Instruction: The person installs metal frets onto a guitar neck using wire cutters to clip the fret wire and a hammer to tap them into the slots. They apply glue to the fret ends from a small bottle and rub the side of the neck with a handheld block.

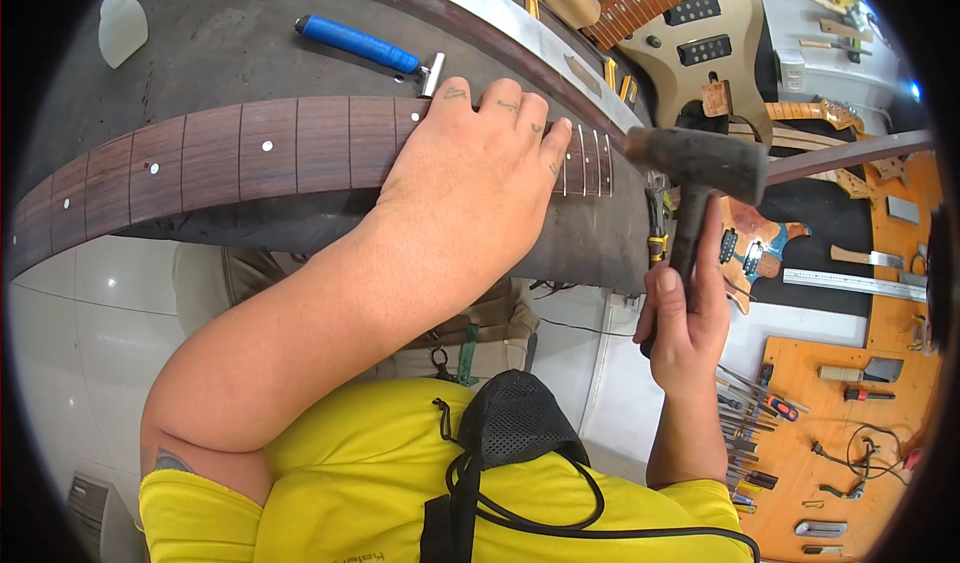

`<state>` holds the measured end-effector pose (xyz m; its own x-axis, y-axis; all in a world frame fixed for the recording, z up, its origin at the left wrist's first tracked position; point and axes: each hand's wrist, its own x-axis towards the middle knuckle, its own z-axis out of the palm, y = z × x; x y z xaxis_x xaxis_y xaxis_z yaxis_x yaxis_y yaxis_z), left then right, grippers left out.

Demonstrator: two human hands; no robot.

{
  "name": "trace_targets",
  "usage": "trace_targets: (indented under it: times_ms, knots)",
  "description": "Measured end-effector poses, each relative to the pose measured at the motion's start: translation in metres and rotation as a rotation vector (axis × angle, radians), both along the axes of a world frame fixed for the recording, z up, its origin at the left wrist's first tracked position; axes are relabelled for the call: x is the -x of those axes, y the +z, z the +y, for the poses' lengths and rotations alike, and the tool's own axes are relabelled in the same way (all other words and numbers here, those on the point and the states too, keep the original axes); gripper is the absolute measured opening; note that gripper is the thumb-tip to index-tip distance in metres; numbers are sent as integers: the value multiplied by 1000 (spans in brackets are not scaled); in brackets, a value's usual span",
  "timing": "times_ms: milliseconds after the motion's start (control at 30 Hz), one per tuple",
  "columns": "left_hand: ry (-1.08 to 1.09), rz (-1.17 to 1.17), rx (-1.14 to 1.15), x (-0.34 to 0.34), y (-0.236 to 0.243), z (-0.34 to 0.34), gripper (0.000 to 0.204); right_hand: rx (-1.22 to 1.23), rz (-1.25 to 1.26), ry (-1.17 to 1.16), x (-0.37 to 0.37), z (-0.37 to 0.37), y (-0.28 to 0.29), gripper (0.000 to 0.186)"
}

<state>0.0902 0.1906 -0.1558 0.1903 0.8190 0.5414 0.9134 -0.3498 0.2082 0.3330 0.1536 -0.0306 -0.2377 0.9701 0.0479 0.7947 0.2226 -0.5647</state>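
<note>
Currently, left hand (475,168) across fretboard (270,153), grip unclear; right hand (688,313) grips hammer (700,165); lettering (363,556) marks yellow shirt (340,493).

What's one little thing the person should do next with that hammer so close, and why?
Maybe slide the left hand a bit farther from the silver strips before any tap. The right hand holds the hammer up near that end of the fretboard, and the left hand lies right beside the strips, so a finger could get bumped.
</note>
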Motion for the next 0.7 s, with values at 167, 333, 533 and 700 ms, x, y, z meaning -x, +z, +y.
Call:
trace_targets:
  times_ms: [167, 333, 533, 700]
  knots:
    - [-27, 21, 38, 0, 3, -2, 52, 140, -276, 147, 5, 7, 1, 72]
    - [-48, 42, 64, 5, 7, -8, 47, 101, -86, -10, 7, 7, 8, 71]
    - [-177, 17, 82, 17, 7, -13, 44, 53, -108, 29, 12, 10, 8, 72]
    - [-156, 109, 109, 17, 10, -12, 45, 106, -178, 52, 11, 14, 5, 72]
